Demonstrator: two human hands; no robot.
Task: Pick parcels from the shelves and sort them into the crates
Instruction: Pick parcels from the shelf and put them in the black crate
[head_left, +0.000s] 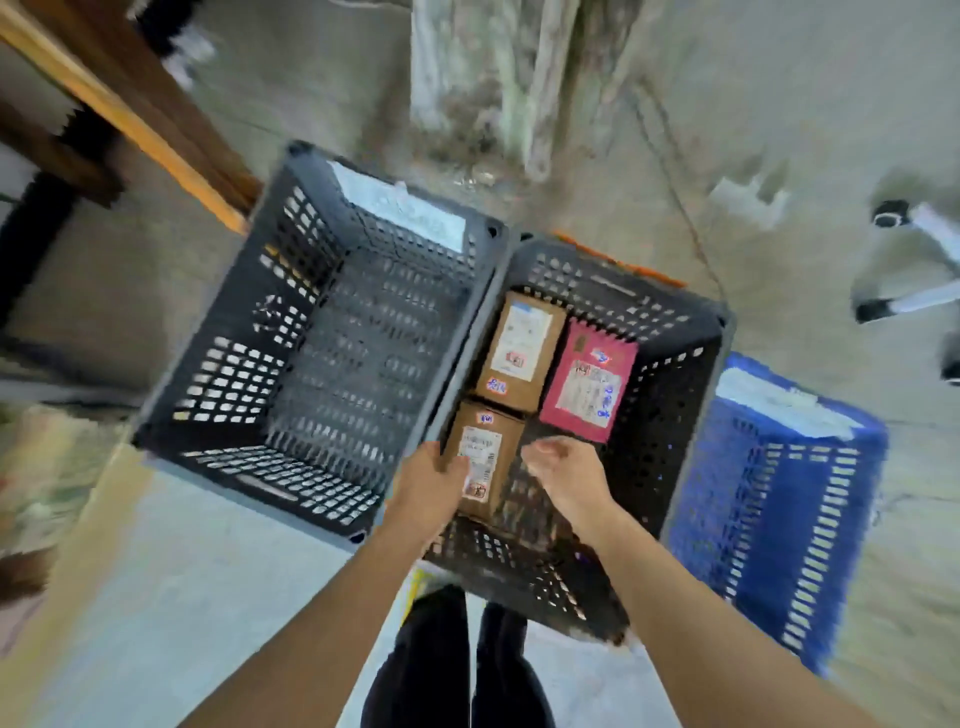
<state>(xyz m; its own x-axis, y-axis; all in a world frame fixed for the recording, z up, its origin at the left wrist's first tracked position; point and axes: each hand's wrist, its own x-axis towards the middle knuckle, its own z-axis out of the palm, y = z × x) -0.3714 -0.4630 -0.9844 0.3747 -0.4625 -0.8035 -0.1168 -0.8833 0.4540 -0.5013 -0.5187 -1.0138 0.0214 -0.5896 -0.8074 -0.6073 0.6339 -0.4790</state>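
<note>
A: Where's your parcel?

B: Near brown parcel (480, 457) sits in the middle crate (670, 415); your left hand (434, 480) grips its edge. Your right hand (563, 462) hovers loosely curled, empty.

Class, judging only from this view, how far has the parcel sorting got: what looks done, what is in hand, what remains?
Done: a brown box and a pink parcel lie in the middle crate. In hand: the left hand touches a second brown box there, apparently placing it; the right hand hovers empty. Left: the left grey crate holds nothing; the blue crate looks empty. Shelves aren't clearly visible.
</note>
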